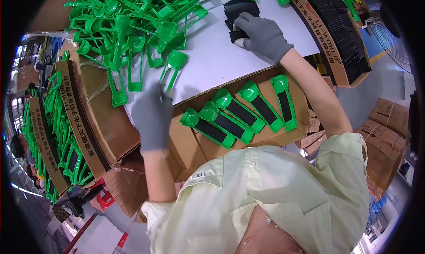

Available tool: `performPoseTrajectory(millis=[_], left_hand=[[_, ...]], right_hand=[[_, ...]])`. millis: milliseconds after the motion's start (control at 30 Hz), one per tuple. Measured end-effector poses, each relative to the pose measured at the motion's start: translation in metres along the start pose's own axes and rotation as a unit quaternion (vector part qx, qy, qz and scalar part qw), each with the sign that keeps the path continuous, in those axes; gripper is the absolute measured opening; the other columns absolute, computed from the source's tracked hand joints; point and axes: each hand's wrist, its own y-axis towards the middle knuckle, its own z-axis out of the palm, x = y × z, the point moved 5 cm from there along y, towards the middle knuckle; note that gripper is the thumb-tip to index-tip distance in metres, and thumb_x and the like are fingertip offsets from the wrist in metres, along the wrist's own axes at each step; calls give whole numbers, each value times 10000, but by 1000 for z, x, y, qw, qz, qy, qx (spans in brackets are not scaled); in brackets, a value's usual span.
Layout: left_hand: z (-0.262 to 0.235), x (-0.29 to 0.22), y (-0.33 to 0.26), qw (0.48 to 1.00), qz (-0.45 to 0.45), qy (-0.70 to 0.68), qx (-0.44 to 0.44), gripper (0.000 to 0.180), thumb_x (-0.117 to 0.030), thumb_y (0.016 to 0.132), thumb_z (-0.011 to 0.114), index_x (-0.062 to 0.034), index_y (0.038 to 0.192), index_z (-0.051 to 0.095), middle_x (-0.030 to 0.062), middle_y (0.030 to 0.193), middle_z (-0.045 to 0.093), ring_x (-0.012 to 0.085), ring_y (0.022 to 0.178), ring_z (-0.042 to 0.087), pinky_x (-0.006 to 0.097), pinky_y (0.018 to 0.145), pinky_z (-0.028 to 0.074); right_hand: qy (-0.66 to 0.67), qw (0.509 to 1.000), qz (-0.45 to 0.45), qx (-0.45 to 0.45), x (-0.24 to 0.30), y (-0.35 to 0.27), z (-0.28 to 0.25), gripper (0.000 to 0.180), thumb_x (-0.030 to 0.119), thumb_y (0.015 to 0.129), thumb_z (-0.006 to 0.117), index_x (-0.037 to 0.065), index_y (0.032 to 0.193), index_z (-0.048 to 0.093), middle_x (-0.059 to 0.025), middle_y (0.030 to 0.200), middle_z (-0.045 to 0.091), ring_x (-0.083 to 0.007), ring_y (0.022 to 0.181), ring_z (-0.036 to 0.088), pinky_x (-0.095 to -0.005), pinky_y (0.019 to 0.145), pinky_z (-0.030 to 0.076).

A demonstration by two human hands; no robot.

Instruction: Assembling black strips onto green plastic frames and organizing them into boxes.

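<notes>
Both my hands wear grey gloves. My left hand (154, 117) is closed at the lower end of a green plastic frame (176, 61), whose cupped head points away from me; the fingertips are partly hidden. My right hand (262, 36) pinches a black rectangular panel (238, 35) between thumb and fingers, at the near side of a small stack of black panels (241, 8). In front of my body, several green frames with black panels set in them (241, 110) lie side by side in an open cardboard box.
A big heap of green frames (119, 28) covers the far left of the white tabletop (212, 55). Cartons of green frames (73, 143) stand at left, a carton of black panels (341, 32) at far right. A fan (389, 39) and stacked cartons (383, 134) are further right.
</notes>
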Motion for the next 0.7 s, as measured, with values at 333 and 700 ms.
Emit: performPoseTrajectory(millis=[333,700], left_hand=[[37,-17,70,941,319,109,37,406,-69,765,556,-163,1160,533,81,1018,540,271,962,548,376,676,499],[-77,1,40,981,191,-20,-41,384,-85,707,724,-61,1059,573,85,959,632,249,882,619,318,713,514]], right_hand=[[196,973,47,-116,3,-18,-56,299,222,784,710,136,1057,624,-12,773,569,-113,610,509,-255,563,420],[518,814,249,-77,25,-84,-93,107,150,879,586,59,923,552,-11,663,597,-11,460,456,-147,413,328]])
